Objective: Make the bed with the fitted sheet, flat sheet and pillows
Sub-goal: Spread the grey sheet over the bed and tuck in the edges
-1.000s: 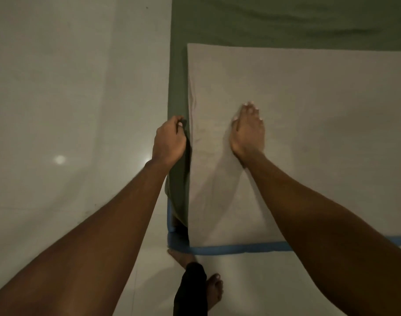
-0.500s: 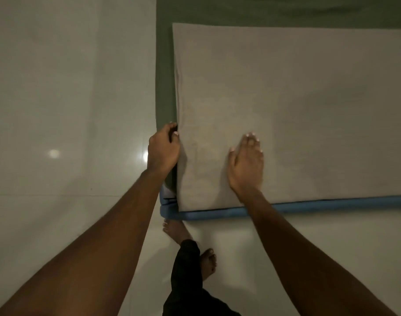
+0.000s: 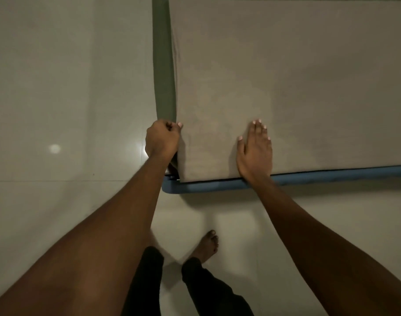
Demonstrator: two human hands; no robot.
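A beige flat sheet (image 3: 286, 83) lies smooth over the bed, its left edge running alongside a strip of green fitted sheet (image 3: 163, 65). My left hand (image 3: 162, 139) grips the sheet's left edge near the bed's near corner, fingers curled round the fabric. Flat on the beige sheet, close to the near edge, my right hand (image 3: 254, 151) presses down with straight fingers. A blue mattress edge (image 3: 332, 175) shows under the sheet along the near side. No pillows are in view.
Pale glossy floor tiles (image 3: 58, 110) lie left of the bed and in front of it. My bare foot (image 3: 206, 246) and dark trouser legs (image 3: 149, 281) stand on the floor just before the bed's corner.
Both hands have slid along the sheet toward the near edge of the bed. The left hand keeps its grip on the edge; the right stays flat. I have stepped back.
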